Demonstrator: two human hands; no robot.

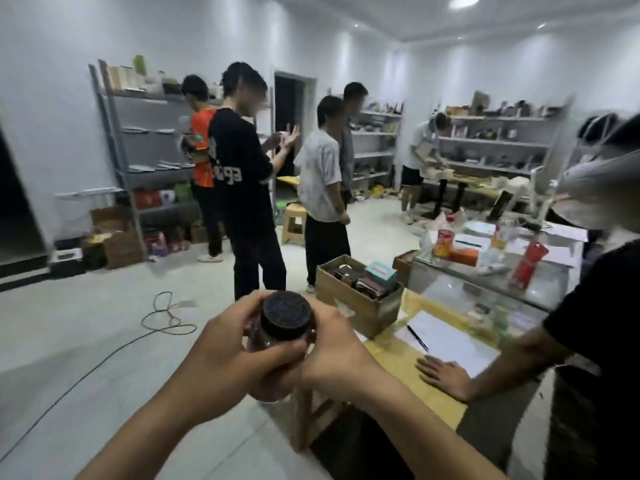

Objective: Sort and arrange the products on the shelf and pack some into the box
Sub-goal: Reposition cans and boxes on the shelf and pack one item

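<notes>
A small jar (282, 332) with a dark, patterned screw lid sits at the lower centre of the frame, held up in the air between both of the wearer's hands. The left hand (228, 355) wraps its fingers around the jar's clear body from the left and below, thumb lying across the front just under the lid. The right hand (334, 344) closes on the jar from the right side, its fingers hidden behind the glass. The lid stands clear above both grips, facing the camera. Just right of the hands, a wooden table (398, 362) carries an open cardboard box (360, 299) filled with small packaged goods, a sheet of white paper (446, 341) with a pen (417, 337) on it, and another person's hand (445, 374) pressed flat on the tabletop. Further right a glass counter (485, 282) holds red cans and bottles. A black cable (162, 317) loops over the pale floor at centre left. In the upper left a metal shelf (138, 143) stands against the wall, with several people gathered in front of it, and more shelving (498, 140) lines the far wall at upper right.
</notes>
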